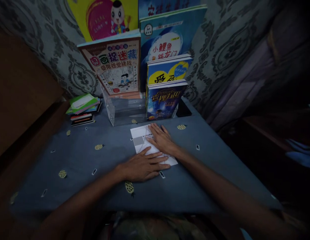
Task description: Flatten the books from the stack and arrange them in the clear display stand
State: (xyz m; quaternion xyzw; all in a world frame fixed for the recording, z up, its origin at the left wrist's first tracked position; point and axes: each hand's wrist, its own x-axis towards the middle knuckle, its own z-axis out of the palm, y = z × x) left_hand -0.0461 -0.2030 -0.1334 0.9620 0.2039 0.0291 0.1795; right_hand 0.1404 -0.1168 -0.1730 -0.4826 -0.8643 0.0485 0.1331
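Observation:
A white sheet of paper, with a grey block and some dark print near its far left corner, lies flat on the table. Across its near part rests my left hand, palm down with the fingers stretched to the right. My right hand lies on the far right part of the same sheet, fingers extended away from me. Both hands are open and press flat on the paper. Much of the sheet is hidden under them, so I cannot tell whether it is folded.
Behind the paper stands a clear acrylic rack with several upright books, a dark blue book frontmost. Small books are stacked at the left. A black flat object lies behind right. A patterned blue-grey cloth covers the table.

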